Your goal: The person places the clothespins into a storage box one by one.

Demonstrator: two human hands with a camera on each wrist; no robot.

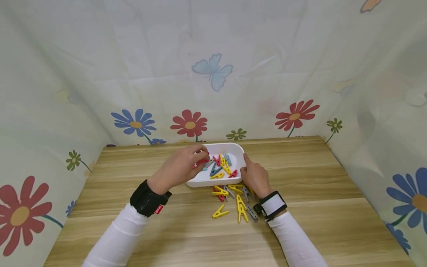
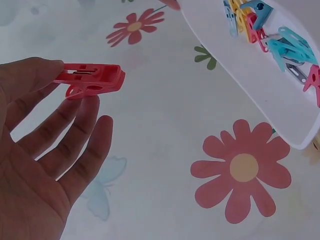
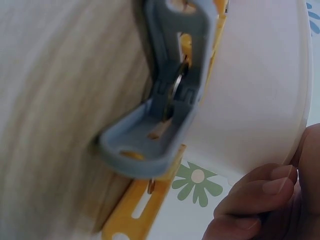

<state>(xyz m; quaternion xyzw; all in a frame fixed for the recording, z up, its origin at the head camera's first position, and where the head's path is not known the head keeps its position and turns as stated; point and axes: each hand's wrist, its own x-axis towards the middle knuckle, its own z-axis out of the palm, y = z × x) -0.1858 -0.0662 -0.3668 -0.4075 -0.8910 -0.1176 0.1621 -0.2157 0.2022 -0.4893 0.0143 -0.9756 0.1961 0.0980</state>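
My left hand [image 1: 180, 165] is over the left side of a white plastic tray [image 1: 200, 183]. Its thumb and index finger pinch a red clothespin [image 2: 102, 79], while the other fingers are spread below in the left wrist view. With curled fingers, my right hand [image 1: 257, 177] grips the tray's right edge. Inside the tray lie red, yellow, teal and grey-blue clothespins, among them a yellow clothespin [image 1: 217, 175] by the front wall. Near my right wrist, a grey clothespin [image 3: 137, 137] looms large in the right wrist view.
Several yellow, grey and red clothespins lie loose in front of the tray, one yellow clothespin [image 1: 220, 212] apart from the others. Everything stands on a wood-grain table [image 1: 186, 230]. A flower-printed curtain [image 1: 253, 85] rises behind the table and along both sides.
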